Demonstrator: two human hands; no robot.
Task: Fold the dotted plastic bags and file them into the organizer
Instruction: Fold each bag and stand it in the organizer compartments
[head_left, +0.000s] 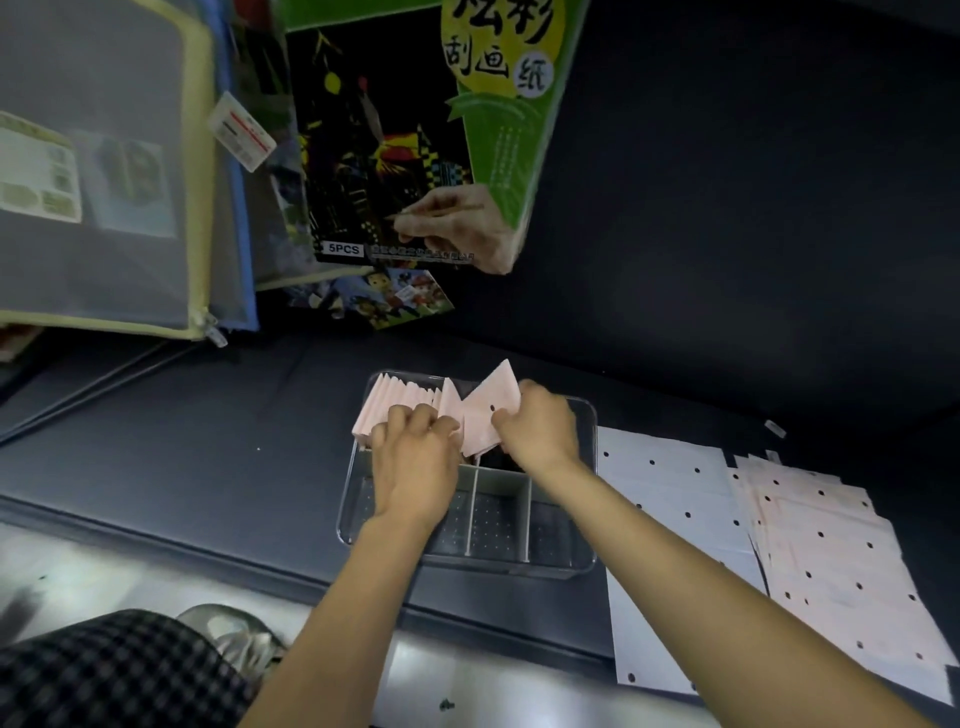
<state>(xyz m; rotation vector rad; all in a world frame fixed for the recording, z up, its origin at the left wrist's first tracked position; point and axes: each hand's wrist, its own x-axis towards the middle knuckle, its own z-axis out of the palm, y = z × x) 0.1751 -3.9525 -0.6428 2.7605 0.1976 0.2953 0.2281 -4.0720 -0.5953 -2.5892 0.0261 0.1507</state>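
Pinching a folded pink bag (491, 410), the right hand (540, 431) holds it over the organizer (584, 519). Left hand (413, 462) fingers curl on the filed bags (400, 402) beside it. Flat dotted bags (810, 540) lie right of both hands.

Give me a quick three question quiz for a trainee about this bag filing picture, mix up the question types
1. True or false: the right hand pinches a folded pink bag over the clear organizer.
2. Where do the unfolded dotted bags lie? A) to the right of the organizer B) inside its front compartments C) on the person's lap
3. Fill in: the left hand rests on the row of filed bags in the organizer's ____ compartment.

Key: 1 true; 2 A; 3 back
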